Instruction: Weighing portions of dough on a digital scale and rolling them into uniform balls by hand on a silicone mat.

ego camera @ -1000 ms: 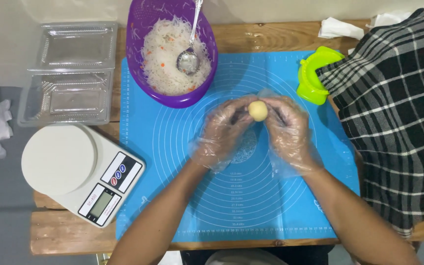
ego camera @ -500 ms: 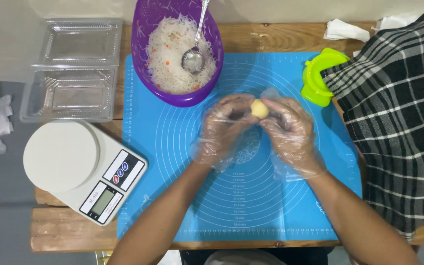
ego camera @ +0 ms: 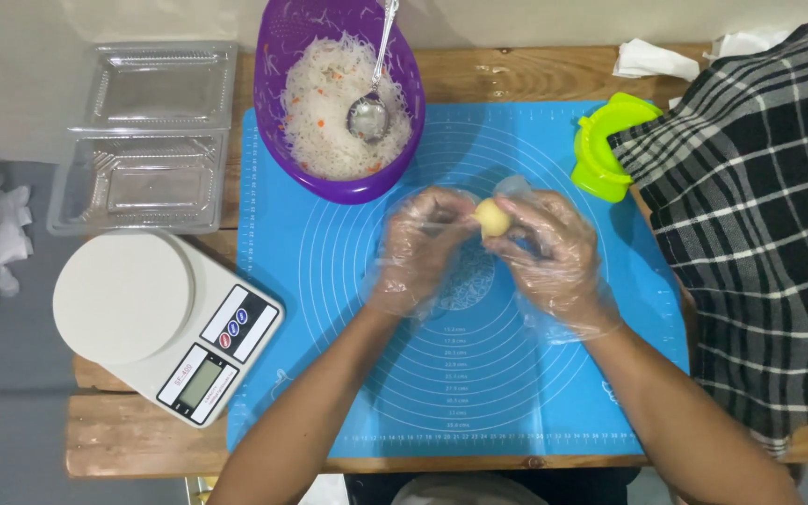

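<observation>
Two gloved hands, left hand (ego camera: 420,245) and right hand (ego camera: 554,252), pinch small dough ball (ego camera: 491,217) above blue mat (ego camera: 516,393). Grip closed on ball. Looks soft, light, squashy; hold sides gently.

2 bare forearms, left hand (ego camera: 420,245), right hand (ego camera: 554,252), clear crinkled plastic gloves

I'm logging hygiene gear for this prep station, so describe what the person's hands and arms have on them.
Both hands, left and right, wear loose, clear disposable plastic gloves. The film is thin, crinkled and baggy, and flares out past the wrists, widest on the right. The fingers show through it. Both forearms are bare to the bottom of the picture: no sleeves, watch or bands visible.
</observation>
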